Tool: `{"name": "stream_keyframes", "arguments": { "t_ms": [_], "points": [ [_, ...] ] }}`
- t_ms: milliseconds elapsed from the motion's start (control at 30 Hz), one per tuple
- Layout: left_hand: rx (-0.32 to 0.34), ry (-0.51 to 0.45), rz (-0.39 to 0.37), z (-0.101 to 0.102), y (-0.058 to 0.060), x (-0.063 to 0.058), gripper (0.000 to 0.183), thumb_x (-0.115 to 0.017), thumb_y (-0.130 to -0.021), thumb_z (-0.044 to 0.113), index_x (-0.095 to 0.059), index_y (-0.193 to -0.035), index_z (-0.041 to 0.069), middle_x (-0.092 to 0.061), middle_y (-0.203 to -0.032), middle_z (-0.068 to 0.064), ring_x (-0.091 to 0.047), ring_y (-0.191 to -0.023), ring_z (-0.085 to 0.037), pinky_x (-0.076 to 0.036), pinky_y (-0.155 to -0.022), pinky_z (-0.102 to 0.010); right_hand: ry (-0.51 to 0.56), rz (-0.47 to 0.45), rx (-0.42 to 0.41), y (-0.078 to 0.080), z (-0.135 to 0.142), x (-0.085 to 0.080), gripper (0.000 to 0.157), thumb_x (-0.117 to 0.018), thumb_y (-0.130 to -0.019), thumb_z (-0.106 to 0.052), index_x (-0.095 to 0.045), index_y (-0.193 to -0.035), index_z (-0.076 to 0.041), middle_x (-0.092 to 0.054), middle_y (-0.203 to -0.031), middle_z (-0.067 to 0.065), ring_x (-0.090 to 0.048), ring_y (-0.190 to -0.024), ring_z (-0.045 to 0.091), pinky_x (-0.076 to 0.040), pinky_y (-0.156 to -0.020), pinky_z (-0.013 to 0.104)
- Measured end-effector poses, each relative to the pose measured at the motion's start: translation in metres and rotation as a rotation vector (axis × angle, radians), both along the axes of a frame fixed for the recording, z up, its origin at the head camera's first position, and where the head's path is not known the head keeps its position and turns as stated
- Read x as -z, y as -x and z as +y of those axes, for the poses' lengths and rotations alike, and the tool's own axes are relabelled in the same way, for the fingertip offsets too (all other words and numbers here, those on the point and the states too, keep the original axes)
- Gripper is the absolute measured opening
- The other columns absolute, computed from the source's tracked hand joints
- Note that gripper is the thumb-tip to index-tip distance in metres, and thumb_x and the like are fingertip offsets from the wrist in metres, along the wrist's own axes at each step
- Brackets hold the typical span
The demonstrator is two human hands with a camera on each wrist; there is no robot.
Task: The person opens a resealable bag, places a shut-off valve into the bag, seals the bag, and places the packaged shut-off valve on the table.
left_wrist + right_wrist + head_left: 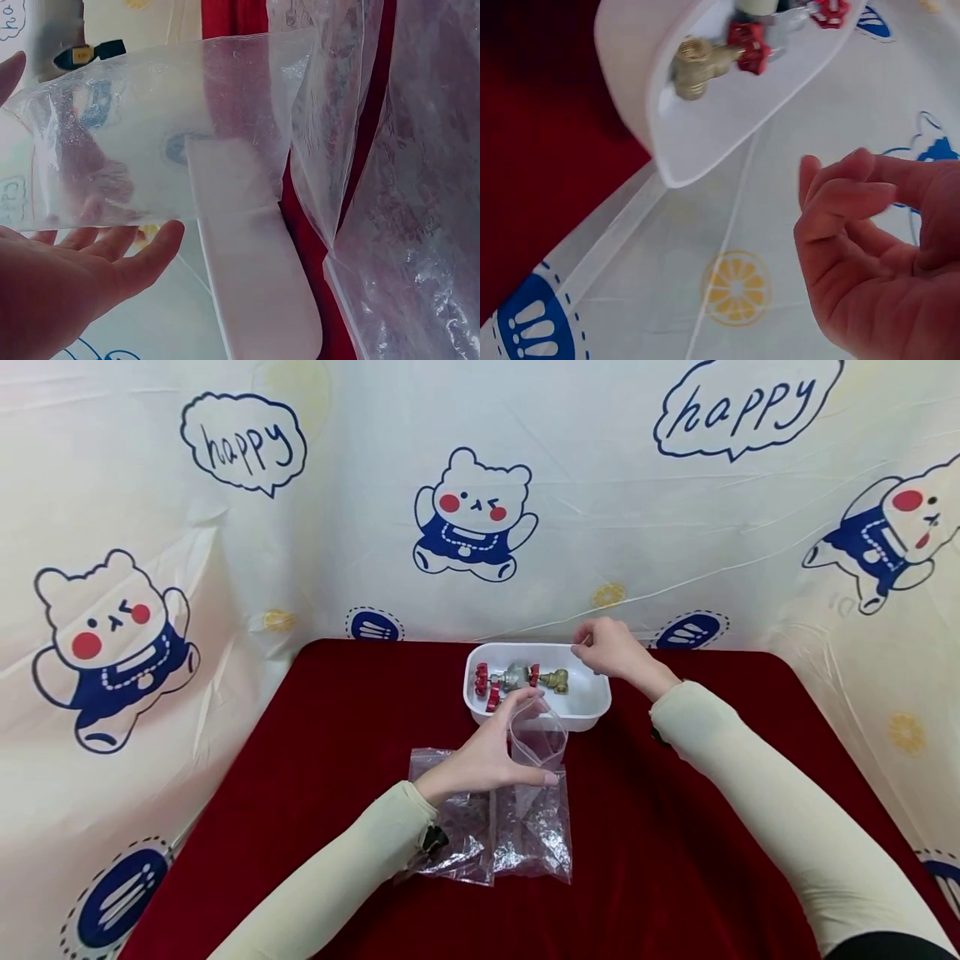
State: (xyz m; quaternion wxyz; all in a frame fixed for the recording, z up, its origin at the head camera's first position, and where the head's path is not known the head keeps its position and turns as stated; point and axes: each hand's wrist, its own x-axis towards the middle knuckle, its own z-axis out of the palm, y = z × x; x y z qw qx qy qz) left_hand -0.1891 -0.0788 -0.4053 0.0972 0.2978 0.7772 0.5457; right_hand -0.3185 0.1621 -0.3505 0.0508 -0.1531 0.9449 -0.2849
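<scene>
My left hand (483,760) grips a clear plastic bag (157,142), thumb and fingers spread round its mouth, which gapes upward just in front of a white tub (581,723). Nothing shows inside this bag. In the tub lie several valves with red handwheels: a brass valve (556,680) toward the right, a grey metal valve (516,675) beside it, and a red handwheel (482,679) at the left end. At the tub's far right corner hovers my right hand (611,647), its fingers loosely curled and holding nothing.
Flat on the dark red cloth (315,827), partly under my left hand and wrist, lie more clear plastic bags (534,847). A printed white curtain (585,485) stands close behind the tub and along both sides of the table.
</scene>
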Motion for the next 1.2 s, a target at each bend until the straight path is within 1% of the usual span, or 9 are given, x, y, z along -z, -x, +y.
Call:
{"name": "stream_keyframes", "arguments": {
  "t_ms": [133, 333, 500, 633, 733, 833, 1067, 1133, 1200],
  "points": [
    [-0.003, 0.014, -0.001, 0.001, 0.000, 0.000, 0.108, -0.095, -0.076, 0.020, -0.027, -0.160, 0.023, -0.048, -0.153, -0.001, -0.040, -0.147, -0.016, -0.031, -0.120, -0.047, -0.084, -0.074, -0.007, 0.010, -0.001, 0.007, 0.032, -0.065, -0.102, -0.016, -0.068, -0.121, 0.009, -0.074, -0.096, 0.023, -0.069, -0.061, 0.026, -0.052, -0.052, 0.029],
    [-0.006, 0.017, 0.009, 0.002, 0.001, 0.000, 0.107, -0.096, -0.076, 0.021, -0.029, -0.159, 0.024, -0.049, -0.151, -0.001, -0.042, -0.146, -0.017, -0.032, -0.120, -0.048, -0.171, -0.146, -0.018, 0.026, -0.005, 0.024, 0.040, -0.069, -0.099, -0.018, -0.063, -0.124, 0.012, -0.069, -0.074, 0.017, -0.062, -0.051, 0.020, -0.046, -0.046, 0.026],
    [-0.010, 0.024, 0.011, 0.001, 0.001, 0.000, 0.108, -0.096, -0.076, 0.022, -0.028, -0.159, 0.025, -0.048, -0.153, 0.001, -0.040, -0.148, -0.016, -0.031, -0.119, -0.049, -0.220, -0.209, -0.009, 0.035, -0.008, 0.046, 0.029, -0.067, -0.098, -0.017, -0.062, -0.108, 0.010, -0.061, -0.064, 0.009, -0.053, -0.045, 0.012, -0.042, -0.044, 0.024],
    [-0.006, 0.034, 0.013, 0.001, 0.002, 0.001, 0.109, -0.096, -0.075, 0.022, -0.028, -0.159, 0.025, -0.048, -0.153, -0.001, -0.040, -0.147, -0.016, -0.032, -0.119, -0.049, -0.245, -0.265, 0.012, 0.037, -0.009, 0.061, 0.025, -0.066, -0.098, -0.017, -0.058, -0.100, 0.006, -0.058, -0.067, 0.010, -0.053, -0.046, 0.013, -0.042, -0.044, 0.026],
    [-0.005, 0.038, 0.017, 0.002, 0.002, 0.001, 0.109, -0.096, -0.074, 0.022, -0.028, -0.159, 0.025, -0.048, -0.153, -0.005, -0.042, -0.146, -0.016, -0.032, -0.119, -0.048, -0.238, -0.274, 0.021, 0.037, -0.008, 0.067, 0.030, -0.068, -0.098, -0.018, -0.058, -0.110, 0.007, -0.059, -0.075, 0.012, -0.053, -0.047, 0.015, -0.041, -0.043, 0.026],
    [-0.011, 0.044, 0.015, 0.001, 0.002, 0.001, 0.110, -0.096, -0.074, 0.023, -0.028, -0.159, 0.025, -0.048, -0.155, -0.006, -0.041, -0.147, -0.016, -0.031, -0.119, -0.048, -0.236, -0.277, 0.008, 0.036, -0.009, 0.067, 0.034, -0.067, -0.097, -0.016, -0.060, -0.120, 0.008, -0.061, -0.081, 0.014, -0.053, -0.048, 0.015, -0.041, -0.044, 0.026],
    [-0.010, 0.045, 0.022, 0.001, 0.001, 0.000, 0.108, -0.096, -0.075, 0.023, -0.028, -0.159, 0.024, -0.047, -0.154, -0.001, -0.039, -0.148, -0.015, -0.032, -0.120, -0.048, -0.240, -0.290, -0.005, 0.038, -0.019, 0.070, 0.044, -0.068, -0.096, -0.013, -0.058, -0.134, 0.008, -0.063, -0.101, 0.017, -0.054, -0.052, 0.016, -0.045, -0.047, 0.027],
    [-0.007, 0.038, 0.022, 0.002, 0.001, 0.000, 0.108, -0.095, -0.075, 0.023, -0.028, -0.159, 0.024, -0.048, -0.152, 0.001, -0.040, -0.147, -0.015, -0.032, -0.119, -0.048, -0.242, -0.282, -0.002, 0.038, -0.019, 0.074, 0.042, -0.069, -0.096, -0.013, -0.059, -0.131, 0.007, -0.063, -0.099, 0.016, -0.055, -0.052, 0.017, -0.046, -0.047, 0.028],
    [-0.004, 0.033, 0.021, 0.002, 0.001, 0.001, 0.107, -0.095, -0.075, 0.023, -0.028, -0.159, 0.024, -0.048, -0.152, -0.001, -0.041, -0.146, -0.015, -0.033, -0.119, -0.048, -0.243, -0.274, -0.004, 0.040, -0.018, 0.078, 0.034, -0.070, -0.094, -0.013, -0.061, -0.121, 0.006, -0.062, -0.094, 0.016, -0.056, -0.053, 0.018, -0.047, -0.047, 0.028]
  ]
}}
